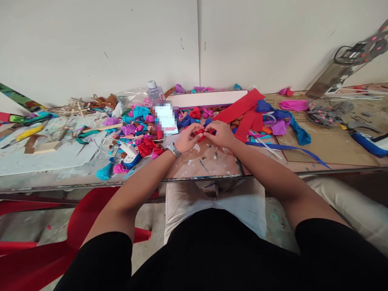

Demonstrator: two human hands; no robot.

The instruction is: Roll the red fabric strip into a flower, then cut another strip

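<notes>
A small red piece (201, 135) is pinched between both hands just above the near middle of the table (209, 163). The fingers of the left hand (188, 137) grip it from 1 side and those of the right hand (220, 133) from the other; they cover most of it, so its exact form is hard to tell. It looks partly shaped, I judge, since it is bunched up and neither hand has let go.

Just left of the hands lies a heap of crumpled and rolled pieces (146, 146) in red, pink, purple, blue and brown. Several resemble small rosettes, which suggests that much shaping is already done; their number is too jumbled to count. On the right, broad red strips (242, 117) lie flat and a long blue strip (291, 150) trails toward the table edge, so some material appears unworked.

Farther out, a phone (165, 119) with a blurred-out screen leans beyond the left hand, with a bottle (155, 93) behind it. A yellow-handled cutter (29, 132) lies at far left, and cardboard (330, 151) covers the table at right.
</notes>
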